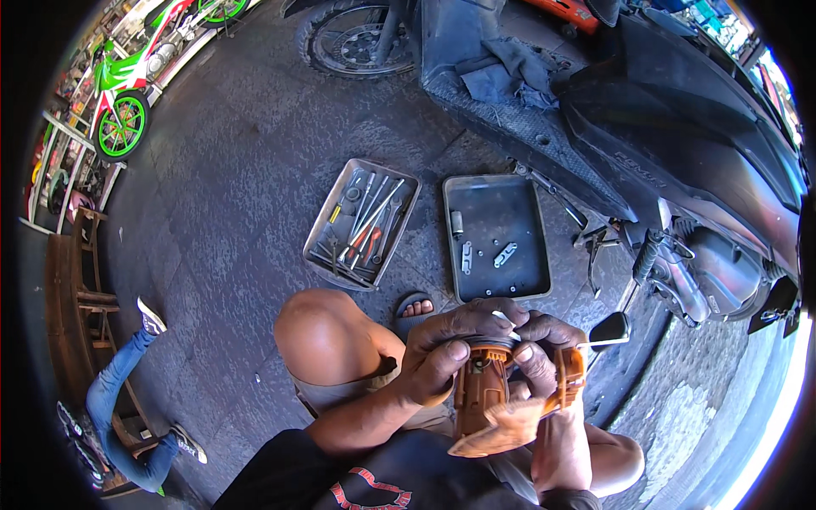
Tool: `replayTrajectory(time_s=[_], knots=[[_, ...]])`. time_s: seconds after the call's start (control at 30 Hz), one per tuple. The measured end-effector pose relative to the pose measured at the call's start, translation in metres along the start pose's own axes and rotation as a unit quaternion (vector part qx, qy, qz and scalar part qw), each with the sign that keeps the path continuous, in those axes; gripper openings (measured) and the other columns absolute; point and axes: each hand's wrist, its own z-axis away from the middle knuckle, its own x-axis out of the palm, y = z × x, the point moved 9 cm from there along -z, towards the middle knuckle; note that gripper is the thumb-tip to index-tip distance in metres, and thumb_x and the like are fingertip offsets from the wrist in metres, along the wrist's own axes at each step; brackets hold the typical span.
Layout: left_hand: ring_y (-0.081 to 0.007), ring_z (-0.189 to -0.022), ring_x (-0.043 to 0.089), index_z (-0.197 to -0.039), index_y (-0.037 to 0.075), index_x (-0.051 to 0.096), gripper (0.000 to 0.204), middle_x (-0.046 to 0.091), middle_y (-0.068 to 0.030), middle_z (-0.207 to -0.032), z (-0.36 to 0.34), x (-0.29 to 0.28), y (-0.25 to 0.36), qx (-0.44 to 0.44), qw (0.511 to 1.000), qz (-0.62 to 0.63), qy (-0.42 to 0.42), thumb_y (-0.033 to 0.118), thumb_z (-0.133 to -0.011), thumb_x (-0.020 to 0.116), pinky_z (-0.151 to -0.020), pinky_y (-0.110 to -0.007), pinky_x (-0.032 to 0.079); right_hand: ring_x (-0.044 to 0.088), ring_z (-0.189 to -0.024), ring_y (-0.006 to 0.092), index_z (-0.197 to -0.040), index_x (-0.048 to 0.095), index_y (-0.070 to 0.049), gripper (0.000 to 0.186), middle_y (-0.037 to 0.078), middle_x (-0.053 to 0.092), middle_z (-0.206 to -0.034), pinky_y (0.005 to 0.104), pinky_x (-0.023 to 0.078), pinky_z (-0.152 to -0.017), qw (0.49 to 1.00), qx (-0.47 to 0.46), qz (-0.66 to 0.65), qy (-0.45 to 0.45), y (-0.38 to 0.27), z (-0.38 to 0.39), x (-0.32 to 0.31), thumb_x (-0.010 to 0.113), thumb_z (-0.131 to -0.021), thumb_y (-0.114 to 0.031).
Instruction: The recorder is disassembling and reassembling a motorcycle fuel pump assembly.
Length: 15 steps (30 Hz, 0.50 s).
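Note:
An orange-brown plastic fuel pump assembly (482,395) is held in front of my lap by both hands. My left hand (438,344) grips its round upper end, thumb pressed on the side. From the other side my right hand (540,353) closes around it, its thumb and fingers near the collar. A small white piece (503,318) sticks up between the fingertips of both hands. To the right, a thin pale rod (595,344) extends to a black float (610,328). A blurred orange-brown flap-like part (501,429) hangs at the lower end. My fingers hide much of the collar.
Ahead on the dark floor stand a tool tray (308,246) with wrenches and screwdrivers, and a black tray (497,285) with a cylinder, metal brackets and small hardware. A dark scooter (671,144) fills the right. A person's jeans-clad leg (115,399) and wooden bench (64,297) are left.

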Motion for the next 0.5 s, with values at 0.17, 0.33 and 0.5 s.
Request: replayTrajectory(time_s=[0.17,0.33,0.5], knots=[[-0.0285,-0.114,0.059,-0.113,-0.005,0.065,0.038,0.061,-0.0227,-0.122,-0.007,0.003,0.01,0.082,0.99,-0.102,-0.055,0.026,-0.1,0.046,-0.1,-0.043,0.043,0.056,-0.077,0.0118,-0.085,0.059,-0.001,0.02,0.006,0.061,-0.084,0.027,0.046,-0.071,0.999,-0.034,0.029,0.007,-0.01,0.003,0.017,0.072,-0.088,-0.016],[-0.0286,-0.115,0.057,-0.112,-0.003,0.066,0.034,0.062,-0.0216,-0.12,-0.003,0.004,0.004,0.049,0.988,-0.143,-0.037,0.024,-0.099,0.049,-0.102,-0.043,0.041,0.051,-0.073,0.0089,-0.08,0.055,-0.005,0.021,0.002,0.057,-0.081,0.0254,0.042,-0.066,0.996,-0.003,0.086,0.023,-0.005,0.003,0.012,0.074,-0.085,-0.013],[-0.0299,-0.12,0.055,-0.131,0.002,0.053,0.055,0.061,-0.0194,-0.121,0.024,-0.045,-0.062,-0.087,0.974,0.199,0.06,0.044,-0.095,0.06,-0.107,-0.044,0.041,0.05,-0.063,0.003,-0.079,0.058,-0.004,0.027,-0.001,0.059,-0.072,0.0216,0.042,-0.055,0.994,0.04,0.057,0.081,0.009,-0.009,0.006,0.075,-0.09,-0.022]])
